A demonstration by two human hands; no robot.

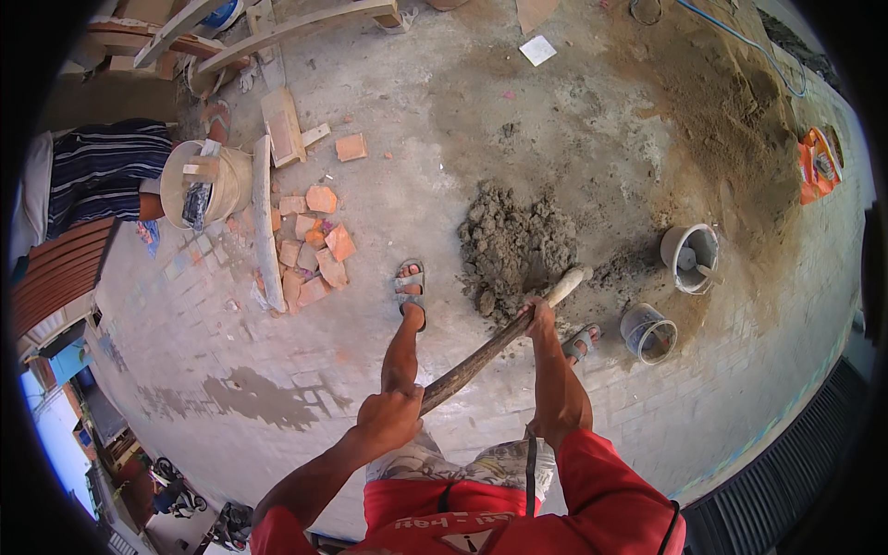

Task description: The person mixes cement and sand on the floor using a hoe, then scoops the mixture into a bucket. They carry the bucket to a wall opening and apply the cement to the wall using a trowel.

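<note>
Both of my hands are closed round a long wooden tool handle (476, 363), which slants up to the right from my body. My left hand (390, 418) grips its lower end, close to my thighs. Farther up, my right hand (538, 316) is wrapped round it, near the pale, mortar-smeared far end. That end lies at the near right edge of a heap of wet grey mortar (518, 236); I cannot make out any blade. The heap sits on the paved ground just ahead of my sandalled feet, which stand apart.
To the right are a bucket with a tool inside (692, 259), a clear pail (648, 334), a sand pile (731, 120) and an orange bag (819, 166). Broken bricks (314, 250) lie left beside a plank (268, 222). Another person in striped clothing (106, 171) is by a bucket (231, 185).
</note>
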